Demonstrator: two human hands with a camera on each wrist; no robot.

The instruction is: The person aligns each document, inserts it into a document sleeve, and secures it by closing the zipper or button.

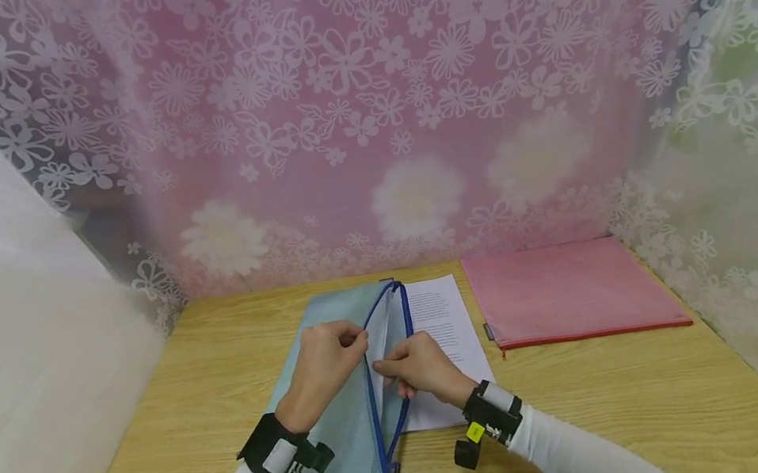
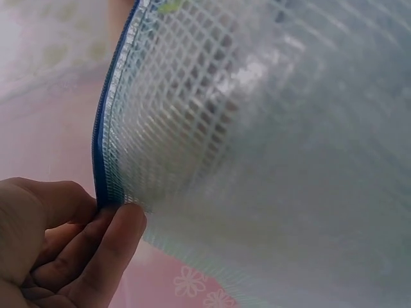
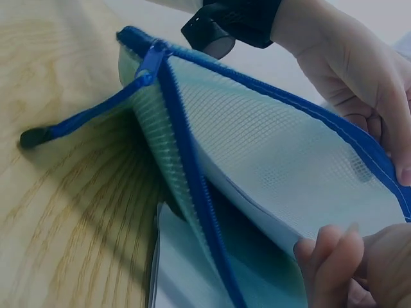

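Note:
A light blue mesh zipper pouch (image 1: 338,449) lies on the table with its blue-zippered mouth spread apart. My left hand (image 1: 319,360) pinches the pouch's left zipper edge (image 2: 99,135) between thumb and fingers and lifts it. White paper (image 1: 378,326) stands inside the mouth. My right hand (image 1: 432,369) reaches over the opposite zipper edge into the opening, pinching the edge of that paper with thumb and fingertips. At the near end, the zipper slider (image 3: 153,61) carries a blue cord with a black tip. The lower part of the inner paper is hidden in the pouch.
Printed sheets (image 1: 440,308) lie partly under the pouch's right side. Farther right, a pink zipper pouch (image 1: 573,287) lies flat with its red zipper toward me. Flowered curtains (image 1: 398,106) hang behind the wooden table (image 1: 589,409), with a white sheet (image 1: 16,316) at the left.

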